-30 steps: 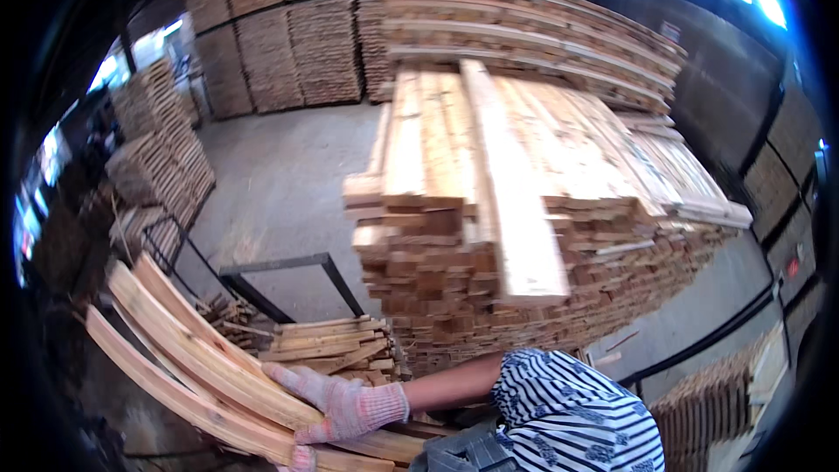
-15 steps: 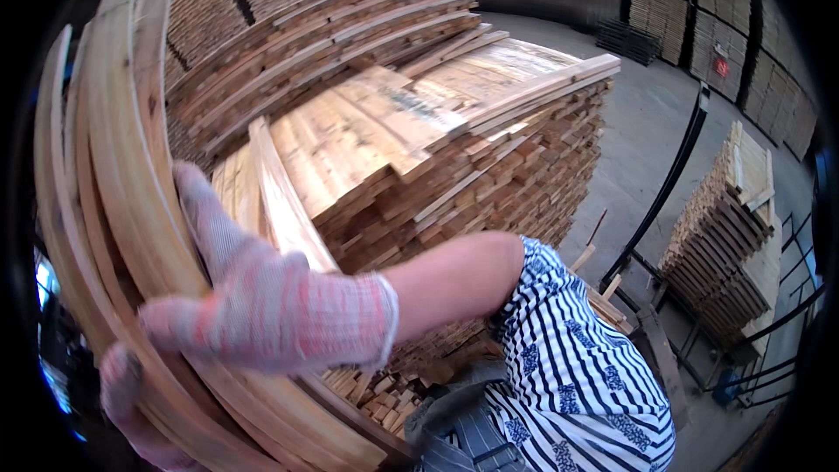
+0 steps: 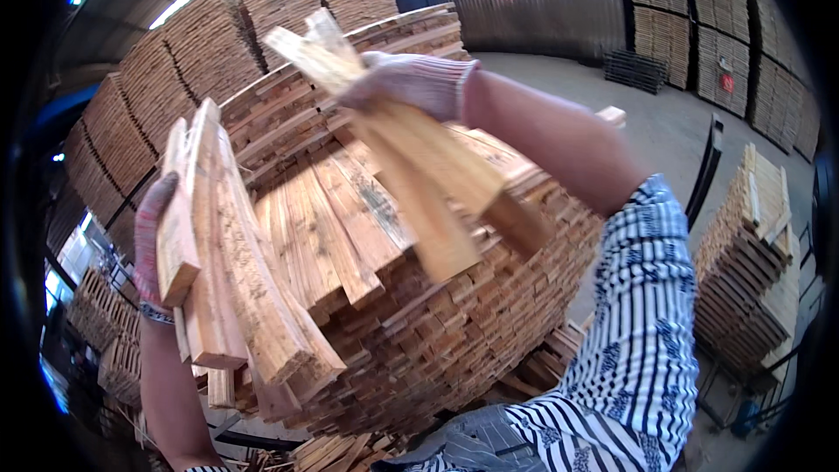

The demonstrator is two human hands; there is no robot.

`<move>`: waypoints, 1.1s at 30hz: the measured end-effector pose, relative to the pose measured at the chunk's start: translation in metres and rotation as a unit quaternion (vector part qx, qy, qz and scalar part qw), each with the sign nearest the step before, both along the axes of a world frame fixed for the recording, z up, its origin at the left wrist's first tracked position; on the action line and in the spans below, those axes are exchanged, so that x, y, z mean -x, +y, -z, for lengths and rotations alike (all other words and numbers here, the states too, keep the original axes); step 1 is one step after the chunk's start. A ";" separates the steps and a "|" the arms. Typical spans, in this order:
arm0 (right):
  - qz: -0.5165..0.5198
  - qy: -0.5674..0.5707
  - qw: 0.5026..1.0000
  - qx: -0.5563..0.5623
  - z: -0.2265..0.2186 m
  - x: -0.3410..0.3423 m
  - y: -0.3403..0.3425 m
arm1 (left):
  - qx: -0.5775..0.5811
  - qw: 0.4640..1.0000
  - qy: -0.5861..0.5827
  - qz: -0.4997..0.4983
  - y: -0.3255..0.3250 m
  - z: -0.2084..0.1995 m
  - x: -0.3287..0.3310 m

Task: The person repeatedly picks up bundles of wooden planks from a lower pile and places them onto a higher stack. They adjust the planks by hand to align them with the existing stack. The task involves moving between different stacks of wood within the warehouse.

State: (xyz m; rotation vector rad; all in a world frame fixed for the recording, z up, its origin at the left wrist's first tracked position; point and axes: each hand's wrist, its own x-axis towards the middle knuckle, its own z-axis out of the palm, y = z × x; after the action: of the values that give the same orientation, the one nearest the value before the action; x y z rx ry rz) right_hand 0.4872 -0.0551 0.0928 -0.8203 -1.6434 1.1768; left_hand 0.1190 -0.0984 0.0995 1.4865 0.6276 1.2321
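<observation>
My right hand (image 3: 411, 83), in a pale knitted glove, is closed round a few short wooden boards (image 3: 428, 153). They are raised over the big lumber stack (image 3: 301, 218), tilted and somewhat blurred, their near ends spread apart. At the left, my left hand (image 3: 153, 240), in a pinkish glove, grips the outer side of a bundle of wooden boards (image 3: 232, 253). Several boards lie side by side in that bundle, their cut ends toward me and uneven. The left fingers are partly hidden behind the outermost board. Below, the stack's near face shows many cut ends.
Tall piles of lumber (image 3: 183, 52) stand at the back left. A slatted stack (image 3: 743, 253) stands on the right beside a dark metal post (image 3: 705, 166). Behind is a corrugated metal wall (image 3: 542, 4). Loose wood pieces (image 3: 336, 453) lie near my body.
My right hand has gone from the bundle at the left to above the stack, carrying a few boards. The bundle now sits lower, with my left hand at its outer side. The view has shifted.
</observation>
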 end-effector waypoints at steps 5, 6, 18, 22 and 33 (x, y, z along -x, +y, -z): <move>0.282 -0.605 0.744 -0.009 0.033 -0.072 0.036 | 0.109 0.986 0.056 -0.111 0.048 0.035 -0.050; 0.229 -0.655 0.720 0.008 0.055 -0.081 0.055 | 0.124 0.986 0.087 -0.073 0.060 0.042 -0.045; 0.256 -0.675 0.690 0.054 0.084 -0.061 0.063 | 0.186 0.866 0.446 -0.131 0.097 0.011 -0.041; 0.268 -0.672 0.689 0.051 0.087 -0.061 0.065 | 0.044 0.771 0.610 -0.179 0.122 0.031 -0.053; 0.297 -0.682 0.666 0.045 0.088 -0.058 0.061 | 0.025 0.818 0.555 -0.147 0.107 0.017 -0.004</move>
State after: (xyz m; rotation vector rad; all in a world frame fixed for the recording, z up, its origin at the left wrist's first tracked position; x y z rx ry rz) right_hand 0.5451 0.0063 0.0050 -2.4460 -2.0373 -0.0504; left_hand 0.1229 0.0088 0.0829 2.0503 1.6876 0.4068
